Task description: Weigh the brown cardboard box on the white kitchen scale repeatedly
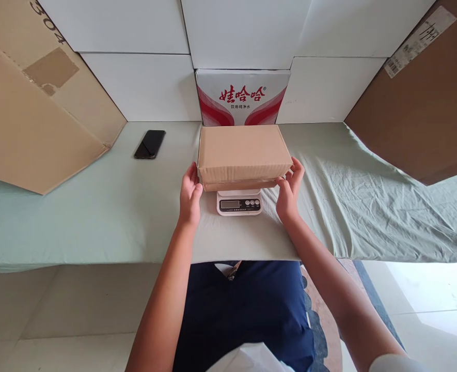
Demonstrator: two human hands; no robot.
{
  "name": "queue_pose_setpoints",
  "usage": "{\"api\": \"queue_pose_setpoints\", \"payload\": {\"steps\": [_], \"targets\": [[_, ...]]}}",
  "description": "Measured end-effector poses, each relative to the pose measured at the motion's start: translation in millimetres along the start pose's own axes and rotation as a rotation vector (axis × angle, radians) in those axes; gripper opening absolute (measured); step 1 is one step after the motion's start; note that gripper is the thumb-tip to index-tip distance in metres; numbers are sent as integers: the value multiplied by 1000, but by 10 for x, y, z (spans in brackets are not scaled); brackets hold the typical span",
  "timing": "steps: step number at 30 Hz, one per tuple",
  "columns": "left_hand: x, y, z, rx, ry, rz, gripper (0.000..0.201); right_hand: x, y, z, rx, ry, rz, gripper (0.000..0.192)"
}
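A closed brown cardboard box (246,147) is at the middle of the table, over a small white kitchen scale (239,204). The front panel of the scale, with a grey display and several round buttons, shows below the box; its platform is mostly hidden. My left hand (191,196) holds the box's left side near the front corner, fingers along the side and thumb at the front. At the front right corner my right hand (290,188) grips the box, its thumb on the front face. Whether the box rests fully on the scale I cannot tell.
A black phone (150,144) lies on the green tablecloth (135,217) to the left. Behind stands a white and red printed carton (243,98) against white panels. Large cardboard sheets lean in at the left (38,119) and right (425,103).
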State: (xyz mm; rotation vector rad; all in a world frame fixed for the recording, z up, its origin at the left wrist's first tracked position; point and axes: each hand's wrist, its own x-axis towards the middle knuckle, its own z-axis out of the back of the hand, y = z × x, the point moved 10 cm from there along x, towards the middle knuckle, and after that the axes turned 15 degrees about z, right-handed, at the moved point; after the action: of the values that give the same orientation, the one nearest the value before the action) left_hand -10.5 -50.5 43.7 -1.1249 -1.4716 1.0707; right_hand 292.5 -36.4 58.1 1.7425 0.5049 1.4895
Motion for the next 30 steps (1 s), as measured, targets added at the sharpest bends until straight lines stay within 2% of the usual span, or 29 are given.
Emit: {"api": "queue_pose_setpoints", "payload": {"steps": [7,18,25,30], "targets": [[-25,-21,-105,21,70,26,72,-22,40,-136,41,84,21,51],[-38,-27,-102,30,68,19,71,-19,-5,-95,-4,80,10,47],[-31,-70,-91,14,59,2,67,-1,-32,-81,20,90,58,53],[-21,-83,-75,19,50,7,67,12,-81,-64,-42,97,54,54]]}}
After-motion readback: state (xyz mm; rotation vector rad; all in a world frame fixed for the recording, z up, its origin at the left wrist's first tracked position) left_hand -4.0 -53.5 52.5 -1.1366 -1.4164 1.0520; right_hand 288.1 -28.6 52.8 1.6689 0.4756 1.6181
